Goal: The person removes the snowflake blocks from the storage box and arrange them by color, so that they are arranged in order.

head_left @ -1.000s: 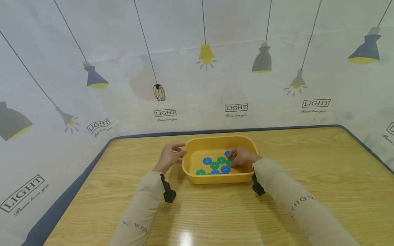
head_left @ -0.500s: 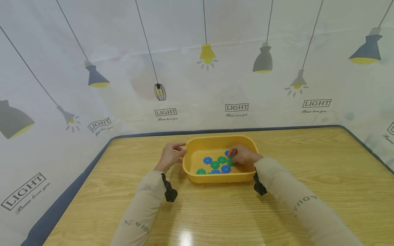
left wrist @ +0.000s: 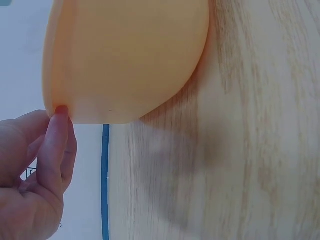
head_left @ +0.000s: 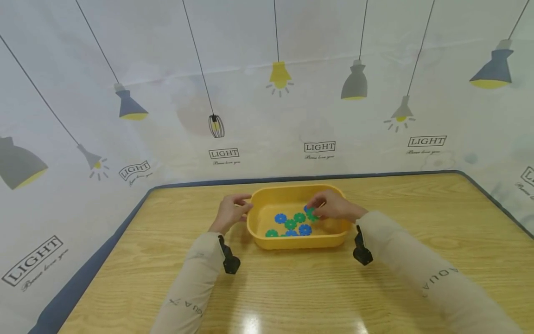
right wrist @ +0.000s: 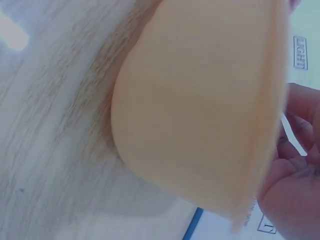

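Note:
A yellow plastic tub (head_left: 300, 243) stands on the table, with several blue and green notched plastic discs inside. My left hand (head_left: 229, 213) pinches the tub's left rim between thumb and fingers; the left wrist view shows the fingertips (left wrist: 61, 111) at the tub's edge. Inside the tub at the right, my right hand (head_left: 333, 206) pinches a green disc (head_left: 311, 214) above the others. A blue disc (head_left: 281, 218) and another green disc (head_left: 290, 224) lie on the tub's floor. In the right wrist view the tub's wall hides part of the right hand (right wrist: 295, 175), and the held disc cannot be seen.
The wooden table (head_left: 292, 287) stretches around the tub, with a dark blue edge at its back. Behind it hangs a pale cloth (head_left: 258, 106) printed with lamps and the word LIGHT. Black wrist cameras (head_left: 362, 250) hang from both wrists.
My right hand has lifted slightly and drawn back to the right, carrying a green disc off the pile. The left hand stays at the tub's left rim.

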A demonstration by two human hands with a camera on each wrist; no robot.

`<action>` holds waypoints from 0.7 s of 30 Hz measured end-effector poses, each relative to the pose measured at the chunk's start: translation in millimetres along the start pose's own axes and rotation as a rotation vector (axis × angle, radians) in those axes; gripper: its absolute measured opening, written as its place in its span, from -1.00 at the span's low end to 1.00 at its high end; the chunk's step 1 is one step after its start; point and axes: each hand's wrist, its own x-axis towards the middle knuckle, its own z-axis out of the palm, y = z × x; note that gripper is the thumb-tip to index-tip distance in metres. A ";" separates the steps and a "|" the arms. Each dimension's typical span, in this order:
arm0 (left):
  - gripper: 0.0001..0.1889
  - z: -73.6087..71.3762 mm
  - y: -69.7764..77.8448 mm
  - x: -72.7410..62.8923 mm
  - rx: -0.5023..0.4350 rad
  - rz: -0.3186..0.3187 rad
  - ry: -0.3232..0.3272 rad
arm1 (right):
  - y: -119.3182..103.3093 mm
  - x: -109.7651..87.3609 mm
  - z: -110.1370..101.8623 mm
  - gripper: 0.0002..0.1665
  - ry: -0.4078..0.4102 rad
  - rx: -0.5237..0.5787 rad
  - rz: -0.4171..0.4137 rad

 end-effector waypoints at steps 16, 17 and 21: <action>-0.63 0.2 -1.7 1.6 -0.005 0.003 0.003 | -20.6 -36.0 15.5 -0.73 -0.034 0.093 -0.159; -0.63 0.1 -1.7 1.3 -0.003 0.004 0.004 | -21.5 -38.3 17.1 -0.73 -0.034 0.096 -0.168; -0.63 0.6 -0.9 1.6 0.006 0.010 0.007 | -26.7 -43.8 23.4 -0.79 -0.063 0.099 -0.212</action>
